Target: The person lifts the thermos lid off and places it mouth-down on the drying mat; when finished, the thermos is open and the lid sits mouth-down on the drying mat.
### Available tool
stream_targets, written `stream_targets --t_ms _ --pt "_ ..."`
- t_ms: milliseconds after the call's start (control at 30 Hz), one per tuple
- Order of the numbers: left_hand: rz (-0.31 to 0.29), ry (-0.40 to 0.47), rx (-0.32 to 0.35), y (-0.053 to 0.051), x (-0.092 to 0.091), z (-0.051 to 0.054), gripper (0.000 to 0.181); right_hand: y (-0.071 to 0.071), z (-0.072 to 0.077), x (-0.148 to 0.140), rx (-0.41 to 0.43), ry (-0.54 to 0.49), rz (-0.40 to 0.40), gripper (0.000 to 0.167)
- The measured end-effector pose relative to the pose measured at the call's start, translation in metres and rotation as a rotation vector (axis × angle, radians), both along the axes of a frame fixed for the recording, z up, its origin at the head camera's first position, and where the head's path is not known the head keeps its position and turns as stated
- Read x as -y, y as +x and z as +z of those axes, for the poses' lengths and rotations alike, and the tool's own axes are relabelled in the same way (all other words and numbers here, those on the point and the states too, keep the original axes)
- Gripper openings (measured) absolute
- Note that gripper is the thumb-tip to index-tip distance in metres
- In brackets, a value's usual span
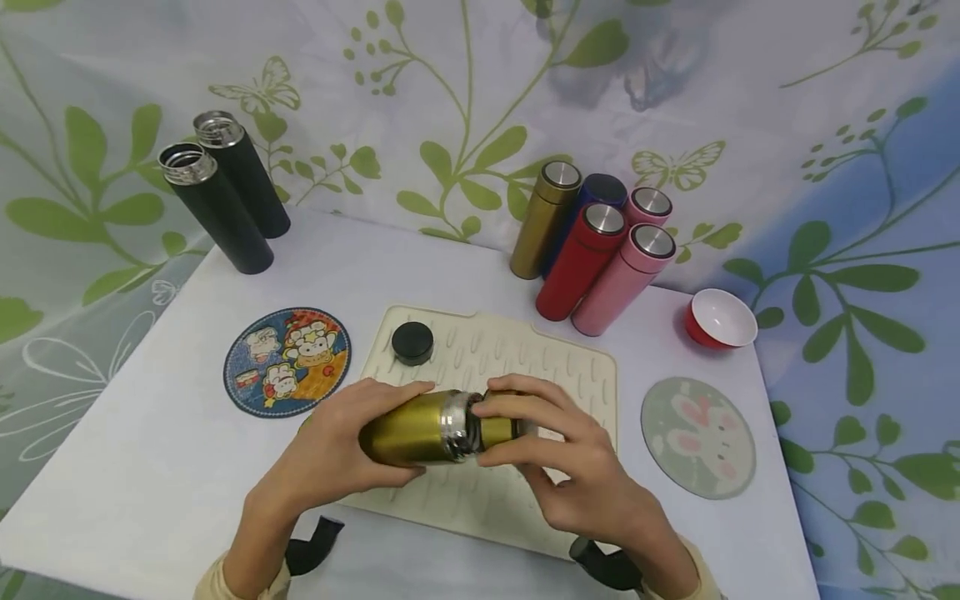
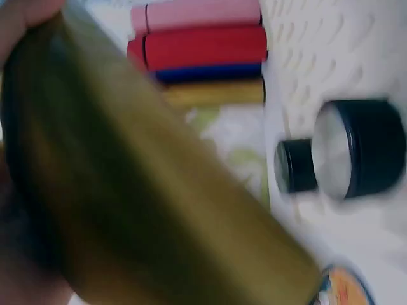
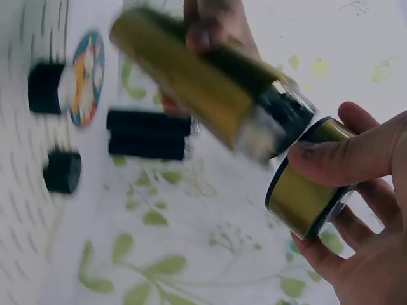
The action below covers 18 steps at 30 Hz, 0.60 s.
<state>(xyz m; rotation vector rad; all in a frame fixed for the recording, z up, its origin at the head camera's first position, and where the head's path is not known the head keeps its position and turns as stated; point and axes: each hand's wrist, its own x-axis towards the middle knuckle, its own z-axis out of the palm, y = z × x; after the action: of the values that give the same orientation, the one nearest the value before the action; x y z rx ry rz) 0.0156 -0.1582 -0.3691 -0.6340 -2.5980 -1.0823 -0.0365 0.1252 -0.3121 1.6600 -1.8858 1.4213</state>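
Note:
My left hand (image 1: 337, 442) grips the body of a gold bottle (image 1: 408, 429), tilted nearly onto its side over the mat, its steel-rimmed mouth toward the right. My right hand (image 1: 581, 458) pinches a gold cap (image 1: 497, 431) right by that mouth. In the right wrist view the cap (image 3: 305, 190) is off the bottle (image 3: 197, 82) and tilted against its line; whether they touch, I cannot tell. Blurred gold bottle (image 2: 146, 171) fills much of the left wrist view. A black lid (image 1: 412, 342) lies on the cream mat (image 1: 577, 375); two black lids show in the left wrist view, the larger one (image 2: 369, 149) nearer.
Two open black bottles (image 1: 217, 208) stand at the back left. Gold, blue, red and pink capped bottles (image 1: 573, 262) cluster at the back. A red bowl (image 1: 722, 319) and a rabbit coaster (image 1: 699, 437) are on the right, a colourful round coaster (image 1: 287, 362) on the left.

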Motion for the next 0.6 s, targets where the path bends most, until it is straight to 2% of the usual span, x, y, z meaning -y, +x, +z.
stream_targets --t_ms 67,133,200,300,333,433,600 --pt "0.050 0.028 0.001 0.006 0.016 0.001 0.088 -0.003 0.004 -0.005 -0.032 -0.011 -0.041 0.016" --pt "0.124 0.080 -0.026 0.014 0.032 0.001 0.092 -0.007 0.004 -0.011 -0.005 -0.002 -0.085 0.016" --pt "0.201 0.141 -0.072 0.020 0.044 0.001 0.093 -0.013 -0.002 -0.015 0.058 0.029 -0.121 0.032" --pt "0.291 0.228 -0.127 0.024 0.053 0.002 0.095 -0.022 -0.020 -0.014 0.153 0.122 -0.180 0.059" --pt "0.308 0.251 -0.147 0.024 0.054 0.002 0.095 -0.026 -0.028 -0.012 0.180 0.155 -0.202 0.065" --pt "0.341 0.297 -0.186 0.024 0.052 0.006 0.092 -0.034 -0.053 -0.005 0.222 0.239 -0.258 0.066" --pt "0.354 0.346 -0.225 0.026 0.045 0.016 0.086 -0.046 -0.079 0.007 0.224 0.319 -0.373 0.063"
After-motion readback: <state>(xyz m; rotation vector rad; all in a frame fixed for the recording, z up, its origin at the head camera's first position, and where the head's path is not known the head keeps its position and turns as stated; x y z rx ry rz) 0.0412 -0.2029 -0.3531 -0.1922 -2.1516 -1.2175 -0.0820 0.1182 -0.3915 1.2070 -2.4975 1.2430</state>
